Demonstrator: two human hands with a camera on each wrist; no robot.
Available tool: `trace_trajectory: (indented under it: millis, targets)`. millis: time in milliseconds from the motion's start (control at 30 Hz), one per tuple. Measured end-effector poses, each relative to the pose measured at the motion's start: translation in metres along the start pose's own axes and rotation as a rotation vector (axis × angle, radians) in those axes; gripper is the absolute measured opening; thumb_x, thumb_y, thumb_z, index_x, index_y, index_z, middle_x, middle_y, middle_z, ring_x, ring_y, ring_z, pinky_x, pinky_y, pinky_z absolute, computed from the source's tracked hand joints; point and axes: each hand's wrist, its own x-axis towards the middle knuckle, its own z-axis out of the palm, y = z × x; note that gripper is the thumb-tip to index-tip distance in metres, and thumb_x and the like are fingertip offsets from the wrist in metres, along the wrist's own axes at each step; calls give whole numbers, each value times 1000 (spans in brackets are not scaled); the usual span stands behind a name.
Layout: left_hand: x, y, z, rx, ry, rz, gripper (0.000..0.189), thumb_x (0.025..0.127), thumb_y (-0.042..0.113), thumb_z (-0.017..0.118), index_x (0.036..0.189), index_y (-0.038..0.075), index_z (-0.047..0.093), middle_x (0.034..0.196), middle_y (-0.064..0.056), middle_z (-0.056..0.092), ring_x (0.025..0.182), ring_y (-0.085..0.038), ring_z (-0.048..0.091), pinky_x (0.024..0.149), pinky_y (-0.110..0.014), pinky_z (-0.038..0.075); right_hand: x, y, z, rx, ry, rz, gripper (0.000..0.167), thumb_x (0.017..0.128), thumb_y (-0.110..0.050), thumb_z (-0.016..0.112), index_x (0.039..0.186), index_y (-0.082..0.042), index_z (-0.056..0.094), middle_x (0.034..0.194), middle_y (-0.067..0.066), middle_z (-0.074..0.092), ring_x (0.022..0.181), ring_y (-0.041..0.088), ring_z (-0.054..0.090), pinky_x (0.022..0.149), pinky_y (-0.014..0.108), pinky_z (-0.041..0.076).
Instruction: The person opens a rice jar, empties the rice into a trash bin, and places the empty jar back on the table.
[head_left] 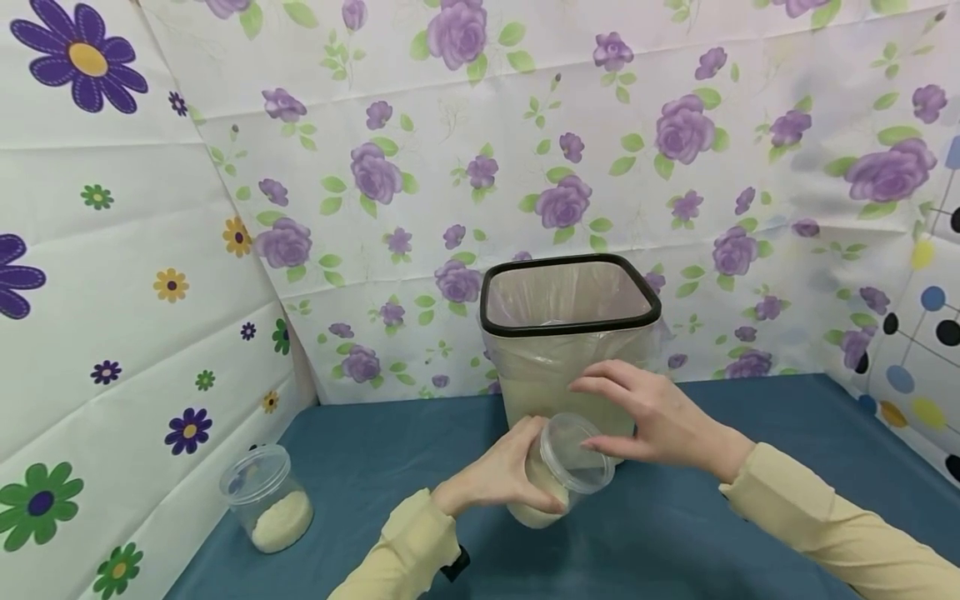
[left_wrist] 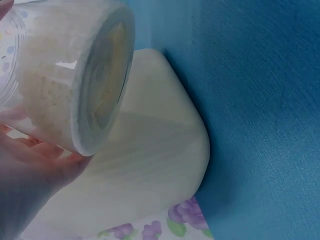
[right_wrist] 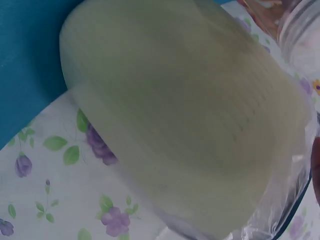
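My left hand (head_left: 504, 468) grips a clear plastic jar (head_left: 534, 513) holding off-white, grainy-looking contents (left_wrist: 47, 82). The jar is tilted, its round top facing up and to the right in the head view, and its base shows in the left wrist view. My right hand (head_left: 647, 414) hovers at the top of this jar, thumb and fingers spread apart, with the thumb tip overlapping the rim in the head view. In the right wrist view only a bit of a finger shows at the right edge, along with the jar's ridged rim (right_wrist: 295, 30).
Right behind the hands stands a pale waste bin (head_left: 517, 392) with a black rim and a clear liner. A second clear jar (head_left: 258, 475) with similar off-white contents is at the left on the blue table (head_left: 390, 442). Flowered sheets (head_left: 315, 167) hang behind and beside the table.
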Motion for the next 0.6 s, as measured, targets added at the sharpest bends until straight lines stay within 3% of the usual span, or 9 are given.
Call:
trace_trajectory:
  millis: [300,600]
  targets:
    - [2,3,-1,36,10,-4,76,65,35,81,126,20,38,112,6,40,98,-9,41,83,-27,38,-9,-4,10,59,-135,111,64,76,-43,71,127,-11,49,118,0,45,86,13,53,66,29,47]
    - [3,6,2,84,2,-36,77,65,37,80,126,15,37,109,5,38,94,-9,42,81,-25,39,-17,-12,17,133,-350,335,73,79,-52,62,139,-23,34,120,-3,41,79,9,54,63,28,46]
